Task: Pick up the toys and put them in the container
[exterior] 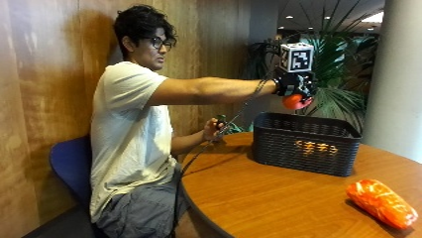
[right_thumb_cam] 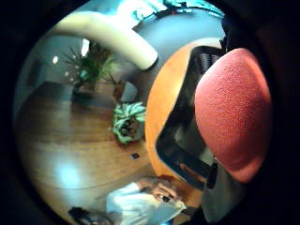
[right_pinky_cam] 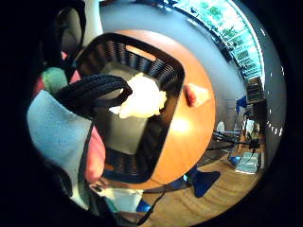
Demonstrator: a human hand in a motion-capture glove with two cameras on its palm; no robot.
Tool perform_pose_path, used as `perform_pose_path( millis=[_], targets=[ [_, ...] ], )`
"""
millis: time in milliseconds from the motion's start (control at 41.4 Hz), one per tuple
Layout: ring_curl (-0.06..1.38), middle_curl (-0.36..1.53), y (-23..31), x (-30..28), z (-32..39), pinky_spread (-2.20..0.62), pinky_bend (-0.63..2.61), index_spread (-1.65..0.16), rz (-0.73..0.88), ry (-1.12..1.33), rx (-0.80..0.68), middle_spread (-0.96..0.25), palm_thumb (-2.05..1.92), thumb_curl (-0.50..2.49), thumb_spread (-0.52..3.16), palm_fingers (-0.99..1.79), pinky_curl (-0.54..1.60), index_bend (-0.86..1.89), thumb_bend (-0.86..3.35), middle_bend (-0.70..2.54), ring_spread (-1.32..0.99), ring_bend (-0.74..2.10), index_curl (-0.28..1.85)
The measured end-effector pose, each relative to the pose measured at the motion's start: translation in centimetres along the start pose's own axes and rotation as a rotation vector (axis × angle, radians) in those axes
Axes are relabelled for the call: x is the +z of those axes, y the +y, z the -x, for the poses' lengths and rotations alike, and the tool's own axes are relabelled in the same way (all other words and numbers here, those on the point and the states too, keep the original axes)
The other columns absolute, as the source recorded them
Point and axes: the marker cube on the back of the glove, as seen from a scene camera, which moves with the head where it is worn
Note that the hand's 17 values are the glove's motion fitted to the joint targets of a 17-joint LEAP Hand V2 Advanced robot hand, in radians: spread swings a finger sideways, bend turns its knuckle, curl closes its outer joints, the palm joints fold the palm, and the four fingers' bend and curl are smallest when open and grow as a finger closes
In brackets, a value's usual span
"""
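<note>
The person sits at the round wooden bench [exterior: 277, 198] with the right arm stretched straight out, and the gloved right hand [exterior: 294, 85] hangs above the black basket [exterior: 304, 144], near its far left corner as I see it from the side. The grip is clenched around a red-orange ball [exterior: 294, 101]; the ball's lower half peeps out under the fingers, and the thumb-side palm view is half filled by its dimpled red surface [right_thumb_cam: 233, 112], with the basket's rim just behind.

Looking down from the palm, I see 1 pale yellow toy [right_pinky_cam: 141, 97] already lying on the basket floor. 1 more toy, an orange crinkly one [exterior: 381, 201], lies on the bench well apart from the basket, toward the near edge; the little-finger palm view shows what I take to be that same toy [right_pinky_cam: 196, 94] beside the basket wall.

The risk I see is in the release. The hand is high over the basket and closer to a corner than to the middle, so a round ball let go from there could strike the rim, or bounce off the floor and hop out. On this bench it would likely roll off onto the wooden floor. Lowering the hand and moving it toward the centre would probably spare that. The outstretched arm also gives little margin for steady aim.
</note>
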Motion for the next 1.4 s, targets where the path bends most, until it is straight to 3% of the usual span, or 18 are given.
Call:
perform_pose_path(
  millis=[48,145,435,652,749,1039,1401],
  targets=[
    [0.91,1.18,0.1,-0.1,-0.3,-0.37,1.53,-0.44,0.0,-0.008,0.004,-0.5,0.72,1.43,0.46,0.26,0.51,0.65,0.32,0.6,-0.68,1.2,1.26],
    [0.91,1.18,0.4,-0.3,0.3,-0.37,1.52,-0.44,0.005,-0.086,-0.126,-0.5,0.72,1.43,0.47,0.26,0.5,0.63,0.32,0.59,-0.67,1.19,1.26],
    [0.9,1.17,0.7,-0.3,0.1,-0.36,1.49,-0.43,0.005,-0.052,-0.124,-0.47,0.73,1.41,0.51,0.12,0.5,0.49,0.3,0.5,-0.65,1.11,1.23],
    [0.83,1.02,0.9,0.0,-0.7,-0.19,1.51,-0.4,0.066,0.05,-0.064,-0.32,0.45,1.32,0.8,-0.3,0.47,0.14,0.19,0.23,-0.43,0.77,1.01],
    [0.78,0.94,0.9,-0.1,-0.6,-0.08,1.42,-0.38,0.061,0.019,-0.066,-0.24,0.34,1.21,0.92,-0.37,0.45,0.07,0.11,0.15,-0.32,0.63,0.91],
    [0.69,0.72,1.5,-0.6,-1.3,0.07,1.25,-0.32,0.064,-0.029,-0.071,-0.06,0.22,0.92,1.15,-0.25,0.37,0.11,0.0,0.09,-0.11,0.44,0.69],
    [0.65,0.52,2.4,-0.1,-2.9,0.11,1.15,-0.31,0.081,-0.035,-0.088,0.0,0.24,0.7,1.27,-0.16,0.33,0.15,-0.01,0.1,-0.01,0.39,0.55]
  ],
)
